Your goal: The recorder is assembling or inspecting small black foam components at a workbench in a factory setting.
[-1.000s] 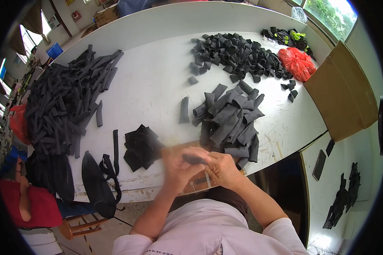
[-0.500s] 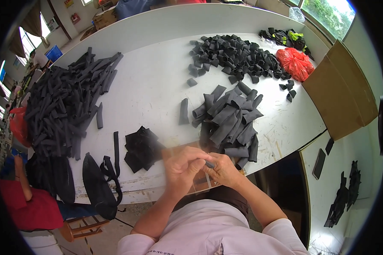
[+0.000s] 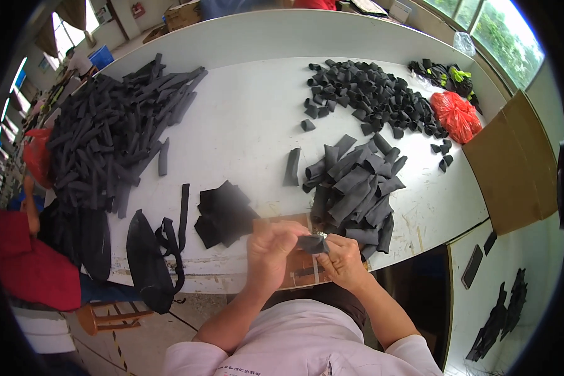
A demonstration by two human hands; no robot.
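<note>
A short dark grey fabric tube [image 3: 312, 244] stretches between my two hands above the table's front edge. My left hand [image 3: 269, 254] pinches its left end with the thumb and bent fingers. My right hand [image 3: 346, 260] grips the other end, its thumb lying along the near side. Something small and shiny shows by the right fingers, too small to make out. Below the hands lies a brown board [image 3: 297, 276] with tape on it. Just beyond my right hand is a heap of wide dark grey tubes [image 3: 363, 182]; left of my left hand lie flat black pieces [image 3: 224, 214].
Long narrow grey tubes [image 3: 113, 138] are heaped at the left, short tubes [image 3: 370, 94] at the back right. A red plastic bag [image 3: 455, 117] sits beside a cardboard sheet [image 3: 511, 163]. A black pouch-like piece [image 3: 147, 260] with straps hangs over the front edge. A person in red [image 3: 34, 257] sits at left.
My hands have drawn slightly apart, and more of the grey tube shows between them. The whole view has shifted, so the table things appear farther right and lower.
</note>
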